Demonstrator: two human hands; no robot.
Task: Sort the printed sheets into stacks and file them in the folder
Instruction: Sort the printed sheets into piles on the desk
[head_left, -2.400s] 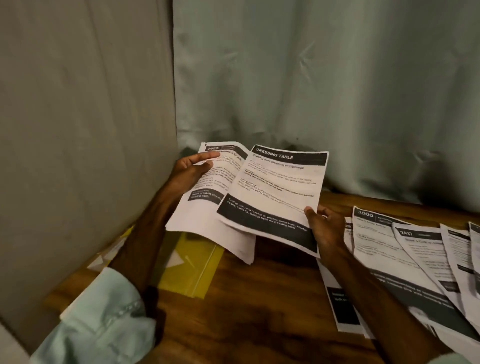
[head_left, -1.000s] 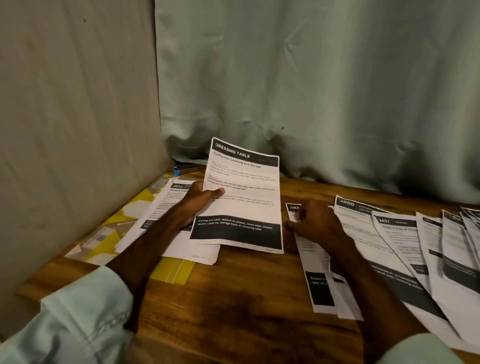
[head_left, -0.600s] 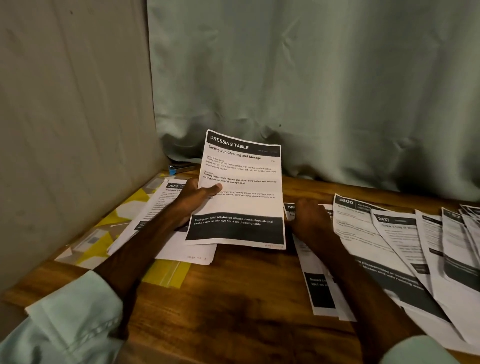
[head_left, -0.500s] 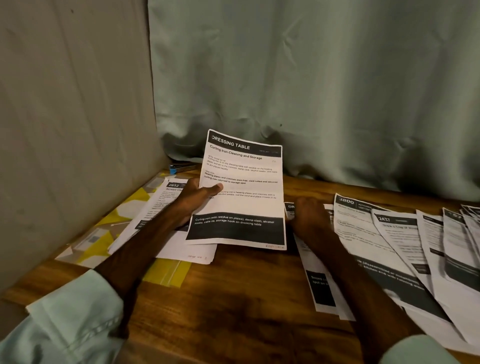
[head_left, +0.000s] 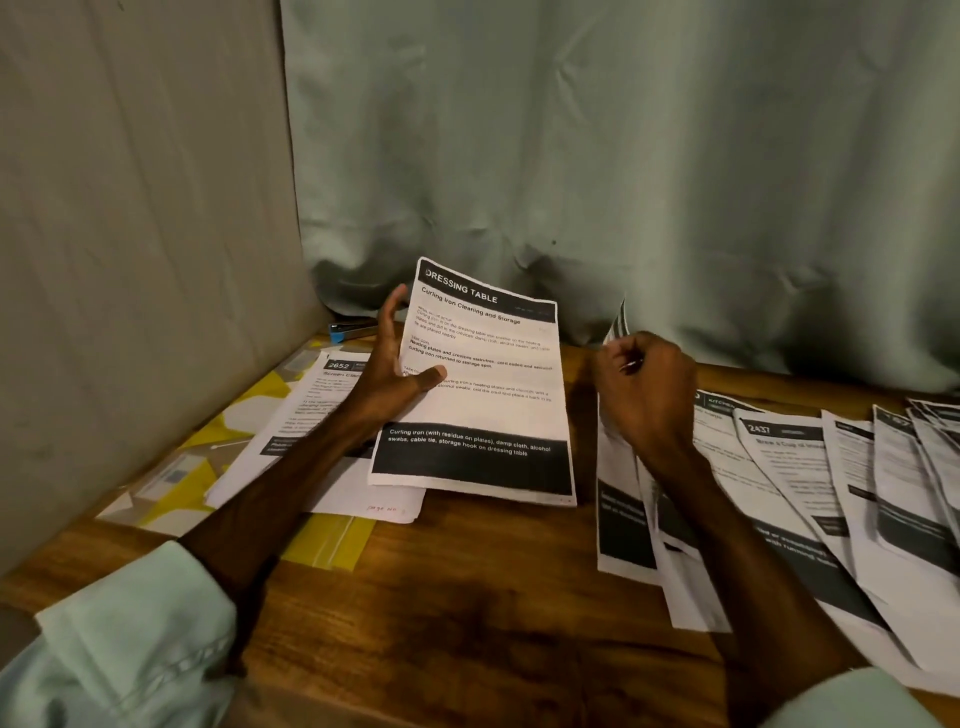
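Sleeves (head_left: 130, 634) of pale green at both near corners, bare forearms reaching out over a dark wooden counter (head_left: 467, 597). Left of centre, a yellow folder (head_left: 332, 540) flat on the counter, partly covered by a stack of printed sheets headed 2652 (head_left: 311, 410). To the right, a fanned row of printed sheets (head_left: 789, 478), overlapping one another, black bands across the lower ends, one headed 2437. Further on, left hand (head_left: 395, 384) gripping the DRESSING TABLE sheet (head_left: 483, 410) by its left edge: thumb pressed across the printed face, fingers behind, forefinger standing straight beside the margin. Sheet tilted up and back, lower edge low over the 2652 stack and the counter, subtitle "Curling Iron Cleaning and Storage". Beside it and apart from it, right hand (head_left: 644, 395) curled tight, pinching the top of the leftmost sheet (head_left: 618, 325) of the row, that end lifted and bent upward, blurred. Behind the left hand, a blue stapler (head_left: 353, 330) in the far corner of the counter. At the back, a grey-green curtain (head_left: 623, 156); on the left, a beige cloth-covered wall (head_left: 130, 208).
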